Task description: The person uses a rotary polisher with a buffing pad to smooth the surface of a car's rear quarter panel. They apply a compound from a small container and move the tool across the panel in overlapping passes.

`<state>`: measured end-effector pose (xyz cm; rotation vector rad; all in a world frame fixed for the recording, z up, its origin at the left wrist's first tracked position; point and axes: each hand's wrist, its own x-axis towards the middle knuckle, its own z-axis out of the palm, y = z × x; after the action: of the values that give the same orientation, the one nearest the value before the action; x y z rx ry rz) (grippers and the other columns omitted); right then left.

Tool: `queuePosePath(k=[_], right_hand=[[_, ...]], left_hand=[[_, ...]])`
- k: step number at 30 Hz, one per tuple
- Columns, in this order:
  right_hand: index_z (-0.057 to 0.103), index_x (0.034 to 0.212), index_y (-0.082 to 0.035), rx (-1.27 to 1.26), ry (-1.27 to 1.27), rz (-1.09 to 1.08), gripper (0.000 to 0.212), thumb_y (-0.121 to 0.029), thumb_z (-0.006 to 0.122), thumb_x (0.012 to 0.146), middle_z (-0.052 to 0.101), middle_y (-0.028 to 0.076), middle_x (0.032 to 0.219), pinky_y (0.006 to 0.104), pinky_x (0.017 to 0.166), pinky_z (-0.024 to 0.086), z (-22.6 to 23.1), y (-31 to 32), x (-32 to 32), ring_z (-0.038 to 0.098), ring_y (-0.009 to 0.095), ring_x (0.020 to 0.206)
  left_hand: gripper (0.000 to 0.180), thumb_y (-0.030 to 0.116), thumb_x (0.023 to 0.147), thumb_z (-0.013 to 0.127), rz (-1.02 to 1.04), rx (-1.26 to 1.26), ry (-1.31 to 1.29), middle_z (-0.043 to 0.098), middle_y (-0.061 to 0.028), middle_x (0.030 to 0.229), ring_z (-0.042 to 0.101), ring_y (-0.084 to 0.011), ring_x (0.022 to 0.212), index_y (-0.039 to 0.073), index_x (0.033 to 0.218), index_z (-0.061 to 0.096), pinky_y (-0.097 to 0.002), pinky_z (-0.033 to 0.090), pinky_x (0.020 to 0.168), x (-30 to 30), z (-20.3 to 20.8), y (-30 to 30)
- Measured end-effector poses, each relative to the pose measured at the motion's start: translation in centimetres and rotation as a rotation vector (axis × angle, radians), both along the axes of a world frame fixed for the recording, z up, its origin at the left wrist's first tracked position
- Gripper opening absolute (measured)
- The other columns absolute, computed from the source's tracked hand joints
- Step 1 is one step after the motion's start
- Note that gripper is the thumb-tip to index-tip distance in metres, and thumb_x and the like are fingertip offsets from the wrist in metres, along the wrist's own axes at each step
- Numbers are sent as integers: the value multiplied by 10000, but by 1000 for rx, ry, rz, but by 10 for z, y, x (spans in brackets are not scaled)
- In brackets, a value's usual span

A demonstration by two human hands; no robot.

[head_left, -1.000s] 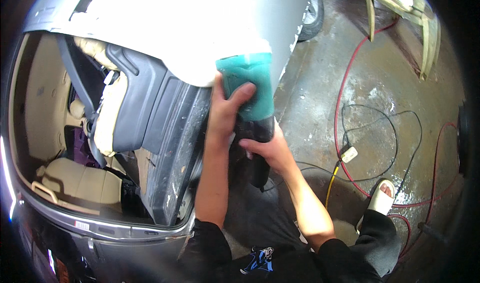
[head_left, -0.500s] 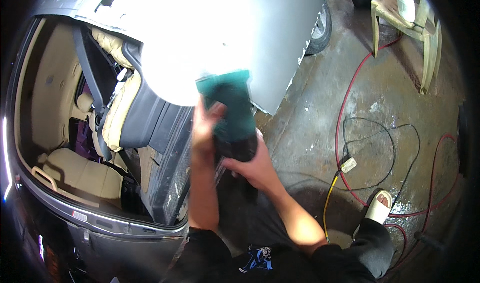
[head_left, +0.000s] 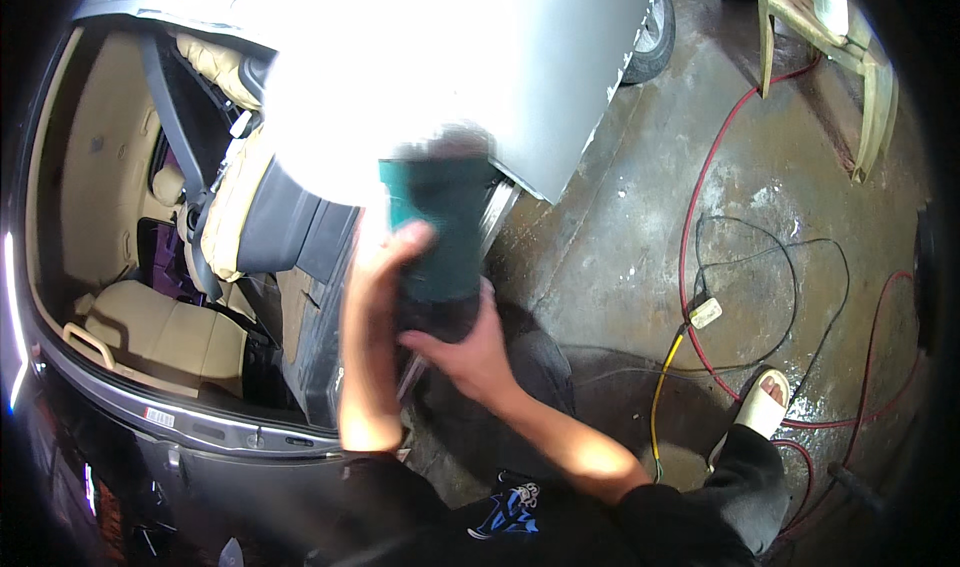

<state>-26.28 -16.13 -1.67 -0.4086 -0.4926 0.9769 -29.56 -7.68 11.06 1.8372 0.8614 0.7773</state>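
A chunky green-and-black handheld thing (head_left: 445, 232) is in both my hands, blurred by motion, so its exact kind does not show. My left hand (head_left: 385, 249) grips its left side, thumb lying across the green part. Around its black near end, my right hand (head_left: 470, 352) is wrapped with the thumb in front. The blurred far end reaches over the brightly lit, pale car panel (head_left: 560, 67); whether it touches the panel I cannot tell. Glare washes out much of that panel.
On the left, the car's open doorway shows a beige seat (head_left: 165, 332) and dark trim. Over the floor at right run a red hose (head_left: 690, 217), a black cable (head_left: 795, 277) and a yellow cord (head_left: 660, 392). A plastic chair (head_left: 815, 22) stands at the upper right.
Both hands and the green-and-black thing have shifted left in the picture. Its far end now shows a blurred greyish band. The surroundings have shifted slightly in view.
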Motion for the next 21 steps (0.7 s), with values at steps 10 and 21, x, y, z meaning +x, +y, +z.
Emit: queuePosePath(k=[10,21], right_hand=[[212,1494,77,140,-67,211,1123,-257,924,693,485,235,1397,397,1111,396,90,15,35,487,260,1313],[524,1128,-36,-279,427,343,355,-86,755,863,650,75,916,309,615,538,-69,-55,-30,651,162,726]], left_hand=[[716,496,951,569,244,-84,-263,625,-243,1242,680,-310,1022,-65,1383,460,-420,608,812,23,91,-16],[906,209,785,827,22,-320,284,591,-116,1288,569,-187,1165,40,1533,342,-324,454,1005,14,-97,-19]])
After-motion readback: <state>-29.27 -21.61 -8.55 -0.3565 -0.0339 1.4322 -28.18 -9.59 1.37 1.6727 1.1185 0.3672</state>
